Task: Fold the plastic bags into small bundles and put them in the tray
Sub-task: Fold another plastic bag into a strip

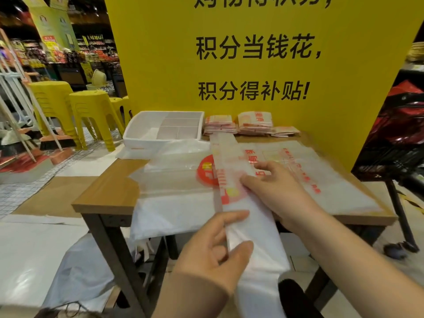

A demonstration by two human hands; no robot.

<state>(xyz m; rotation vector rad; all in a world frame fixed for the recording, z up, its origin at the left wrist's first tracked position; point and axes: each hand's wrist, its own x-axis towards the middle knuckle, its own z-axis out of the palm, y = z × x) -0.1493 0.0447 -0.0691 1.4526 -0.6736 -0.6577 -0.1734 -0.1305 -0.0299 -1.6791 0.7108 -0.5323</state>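
A white plastic bag with red print, folded into a long narrow strip [231, 171], runs from the table's middle down over its front edge. My left hand [218, 253] pinches the strip's lower part between thumb and fingers below the table edge. My right hand [273, 189] presses on the strip's right side with straight fingers, over the red print. Under the strip lies a stack of flat plastic bags [332, 180]. A white divided tray [140, 134] stands at the table's back left. Several folded bag bundles [254, 123] lie to the right of the tray.
The small wooden table [107, 193] stands before a yellow sign board [252, 53]. Yellow stools [91, 111] and brooms are at the left. A dark trolley with red goods [399, 134] is at the right. A white sack [80, 271] lies on the floor under the table.
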